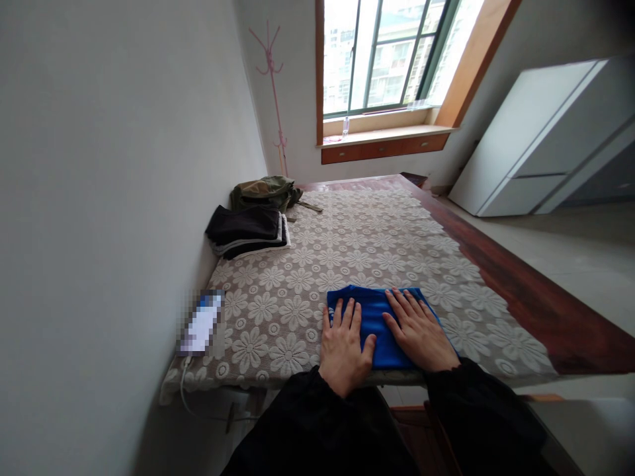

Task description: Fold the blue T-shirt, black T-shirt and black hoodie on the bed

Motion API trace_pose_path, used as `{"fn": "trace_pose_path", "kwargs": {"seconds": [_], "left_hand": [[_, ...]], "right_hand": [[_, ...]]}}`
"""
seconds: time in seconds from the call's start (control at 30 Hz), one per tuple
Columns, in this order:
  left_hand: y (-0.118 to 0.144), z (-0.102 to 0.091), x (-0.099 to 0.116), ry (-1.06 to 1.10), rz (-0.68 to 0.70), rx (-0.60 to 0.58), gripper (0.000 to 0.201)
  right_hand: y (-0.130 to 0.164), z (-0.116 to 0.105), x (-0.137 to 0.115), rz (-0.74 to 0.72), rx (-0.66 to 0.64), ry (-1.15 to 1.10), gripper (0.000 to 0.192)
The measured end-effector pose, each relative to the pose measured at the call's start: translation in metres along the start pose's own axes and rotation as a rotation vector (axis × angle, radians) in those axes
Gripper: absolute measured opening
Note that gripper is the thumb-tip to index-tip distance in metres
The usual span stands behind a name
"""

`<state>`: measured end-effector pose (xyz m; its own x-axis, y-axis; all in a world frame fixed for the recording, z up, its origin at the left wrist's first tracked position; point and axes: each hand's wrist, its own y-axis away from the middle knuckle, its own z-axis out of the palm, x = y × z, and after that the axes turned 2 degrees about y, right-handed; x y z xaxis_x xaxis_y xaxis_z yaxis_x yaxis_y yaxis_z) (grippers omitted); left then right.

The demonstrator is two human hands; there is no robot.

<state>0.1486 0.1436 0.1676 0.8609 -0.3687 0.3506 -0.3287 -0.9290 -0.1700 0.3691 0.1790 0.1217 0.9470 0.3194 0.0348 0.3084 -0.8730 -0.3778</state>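
At the near edge of the lace-covered table (377,238), a folded blue cloth (380,311) lies flat under both hands. Left hand (343,344) and right hand (421,330) rest open, palms down, fingers spread, gripping nothing. It looks light, soft and limp, likely to sag; best pinched at its folded edges or corners.

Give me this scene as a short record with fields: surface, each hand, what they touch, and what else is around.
surface: table under a lace floral cloth
left hand: flat, palm down on the blue cloth
right hand: flat, palm down on the same cloth
blue cloth: folded, lying at the near edge
far left corner: dark folded clothes, an olive garment behind them
near left: blurred screen with a cable
background: window, pink coat stand, white cabinet
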Motion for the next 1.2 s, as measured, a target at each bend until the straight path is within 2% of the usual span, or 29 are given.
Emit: {"fn": "trace_pose_path", "kwargs": {"seconds": [0.17, 0.53, 1.2], "left_hand": [[0.0006, 0.0005, 0.0, -0.028, -0.024, 0.002, 0.076], [0.0035, -0.0005, 0.0028, -0.004, -0.097, 0.037, 0.083], [0.0044, 0.001, 0.0008, -0.026, -0.1, 0.02, 0.079]], "right_hand": [[0.0013, 0.0024, 0.0017, -0.019, 0.004, 0.1, 0.061], [0.001, 0.0041, 0.0024, -0.033, -0.006, 0.122, 0.062], [0.0014, 0.0029, 0.0026, -0.043, 0.011, 0.119, 0.061]]}}
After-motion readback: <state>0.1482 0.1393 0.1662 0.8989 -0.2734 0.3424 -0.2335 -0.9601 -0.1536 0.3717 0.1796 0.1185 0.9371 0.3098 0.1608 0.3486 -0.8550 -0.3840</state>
